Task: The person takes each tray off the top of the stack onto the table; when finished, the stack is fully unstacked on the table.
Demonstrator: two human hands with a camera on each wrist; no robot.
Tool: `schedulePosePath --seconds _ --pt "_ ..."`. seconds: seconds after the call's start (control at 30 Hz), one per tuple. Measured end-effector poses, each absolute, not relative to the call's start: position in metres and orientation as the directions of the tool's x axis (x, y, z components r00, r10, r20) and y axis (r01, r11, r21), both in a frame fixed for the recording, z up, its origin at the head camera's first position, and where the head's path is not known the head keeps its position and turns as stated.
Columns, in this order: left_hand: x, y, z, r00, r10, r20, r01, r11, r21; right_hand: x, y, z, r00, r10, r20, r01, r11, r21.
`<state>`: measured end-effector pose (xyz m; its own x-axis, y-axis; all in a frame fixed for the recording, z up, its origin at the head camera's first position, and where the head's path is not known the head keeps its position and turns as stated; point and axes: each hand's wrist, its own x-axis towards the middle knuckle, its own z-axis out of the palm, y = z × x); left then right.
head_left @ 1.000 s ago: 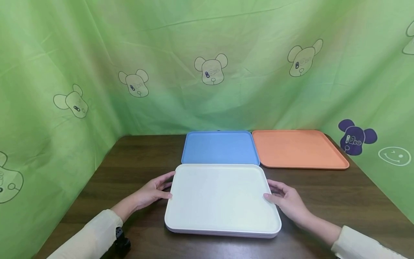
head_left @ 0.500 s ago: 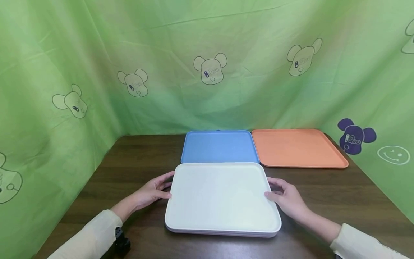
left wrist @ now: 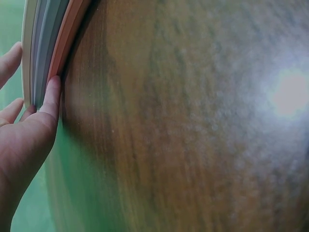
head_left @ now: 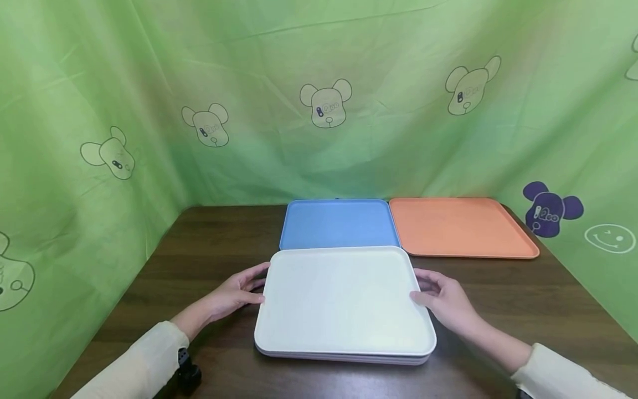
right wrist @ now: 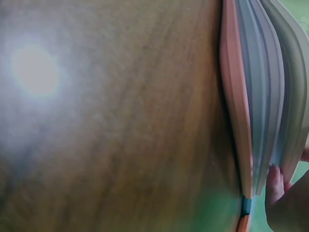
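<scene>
A white tray point(head_left: 344, 302) lies on top of a stack in front of me. Below it, the left wrist view shows the edges of a lilac tray point(left wrist: 36, 53), a blue-grey tray point(left wrist: 47, 43) and an orange-pink tray point(left wrist: 62, 41). My right hand point(head_left: 448, 305) grips the white tray's right edge, thumb on top and fingers underneath. A gap shows there between the white tray and the lilac tray point(right wrist: 274, 63). My left hand point(head_left: 231, 299) rests against the stack's left side, thumb at the white rim and one fingertip at the orange-pink edge.
Behind the stack, a blue tray point(head_left: 339, 224) lies flat on the dark wooden table point(head_left: 219, 238). To its right, edge to edge, lies an orange tray point(head_left: 463, 227). A green curtain point(head_left: 259, 155) with printed bear heads hangs at the back and sides.
The white tray's right side has risen slightly and its far edge has moved up in view. My right hand has moved up with it; my left hand has barely moved.
</scene>
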<state>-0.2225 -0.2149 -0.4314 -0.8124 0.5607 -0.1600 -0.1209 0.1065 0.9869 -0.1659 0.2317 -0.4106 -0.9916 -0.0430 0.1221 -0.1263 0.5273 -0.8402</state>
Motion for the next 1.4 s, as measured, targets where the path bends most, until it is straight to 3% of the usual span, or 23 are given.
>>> schedulePosePath --seconds 0.23,0.7,1.1,1.4 --pt "-0.223 -0.214 -0.430 -0.816 0.555 -0.162 -0.117 0.115 0.986 -0.169 0.234 -0.401 -0.997 -0.054 0.057 -0.077 0.530 -0.844" --pt "-0.222 -0.215 -0.431 -0.819 0.546 -0.177 -0.127 0.128 0.984 -0.179 0.246 -0.396 -0.975 -0.099 -0.201 0.167 0.279 -0.946" --pt "-0.222 -0.215 -0.433 -0.830 0.526 -0.184 -0.133 0.135 0.982 -0.183 0.247 -0.392 -0.969 -0.062 -0.240 0.207 0.335 -0.919" --pt "-0.222 -0.217 -0.435 -0.840 0.519 -0.157 -0.086 0.159 0.984 -0.186 0.258 -0.392 -0.974 -0.053 -0.219 0.194 0.297 -0.935"
